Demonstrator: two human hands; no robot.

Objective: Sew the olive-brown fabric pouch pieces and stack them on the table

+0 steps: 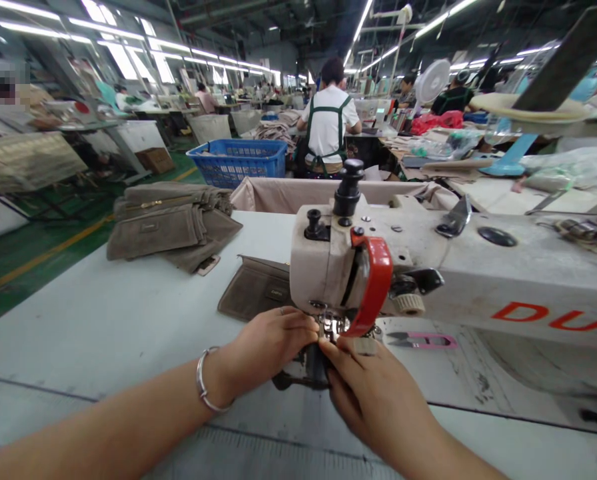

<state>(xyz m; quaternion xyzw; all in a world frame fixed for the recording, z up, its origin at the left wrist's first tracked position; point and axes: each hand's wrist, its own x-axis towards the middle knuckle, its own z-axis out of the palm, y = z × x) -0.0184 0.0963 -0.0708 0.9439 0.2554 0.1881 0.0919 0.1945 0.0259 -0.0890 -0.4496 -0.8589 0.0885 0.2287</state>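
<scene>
My left hand point(273, 343), with a silver bangle at the wrist, has its fingers pressed together at the front of the presser foot point(334, 325). My right hand point(373, 383) meets it from the other side, index fingertip close to the left fingertips. Between them they pinch a small edge of brown fabric point(321, 331), mostly covered by the fingers. A dark part point(303, 379) shows below the hands; its kind is unclear. The sewing machine head point(313, 260) with a red guard point(376, 287) stands over them. Behind the left hand lies a brown fabric pouch point(253, 290) with a small label.
Brown pouches point(163, 223) are piled at the table's back left. Pink-handled thread snips point(428, 341) lie under the machine arm. A cloth-lined bin point(288, 193) adjoins the table's far edge, with a blue basket point(243, 160) beyond. A person point(328, 120) sits ahead, back turned.
</scene>
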